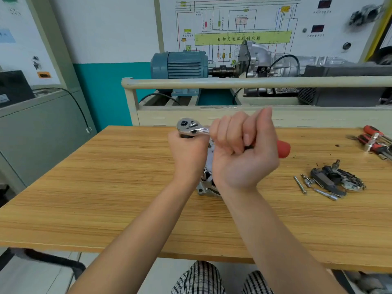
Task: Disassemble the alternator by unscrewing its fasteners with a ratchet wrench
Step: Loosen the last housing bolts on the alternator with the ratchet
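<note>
Head view shows you mid-unscrewing: left hand (187,151) steadies the ratchet wrench (192,126) head over the alternator (206,187) on the table (106,187), right hand (244,149) clenches its handle; swing next, keeping the socket seated.

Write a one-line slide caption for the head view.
Right hand grips the red-handled ratchet wrench while the left hand steadies its head over the alternator on a wooden table.

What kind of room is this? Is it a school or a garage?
Probably a car-repair training workshop. A wiring diagram board hangs on the wall, a blue motor sits on a demo stand, and tools lie on the wooden bench.
</note>
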Action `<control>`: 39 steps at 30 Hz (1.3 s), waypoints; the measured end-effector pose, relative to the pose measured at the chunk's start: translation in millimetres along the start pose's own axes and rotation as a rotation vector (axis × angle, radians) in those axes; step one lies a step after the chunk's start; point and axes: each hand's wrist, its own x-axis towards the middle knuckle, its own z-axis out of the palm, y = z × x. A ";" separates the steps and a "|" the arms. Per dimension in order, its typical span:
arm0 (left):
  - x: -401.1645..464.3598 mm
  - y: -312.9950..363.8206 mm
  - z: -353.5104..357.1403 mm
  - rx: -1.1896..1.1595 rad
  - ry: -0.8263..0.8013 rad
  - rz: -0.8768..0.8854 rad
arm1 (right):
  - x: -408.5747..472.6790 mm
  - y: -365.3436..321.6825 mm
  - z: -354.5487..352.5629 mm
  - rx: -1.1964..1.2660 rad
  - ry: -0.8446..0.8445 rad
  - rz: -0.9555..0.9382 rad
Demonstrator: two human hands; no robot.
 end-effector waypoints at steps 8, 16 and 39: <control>21.9 14.3 -29.2 0.020 -0.852 -0.059 | 84.0 -3.2 -19.6 0.264 0.220 0.818; 10.3 5.5 0.8 0.020 -0.122 -0.051 | 33.0 -7.6 -8.1 0.084 0.177 0.223; 3.2 1.3 2.3 0.048 0.108 -0.001 | -0.3 7.3 0.6 -0.010 -0.009 0.007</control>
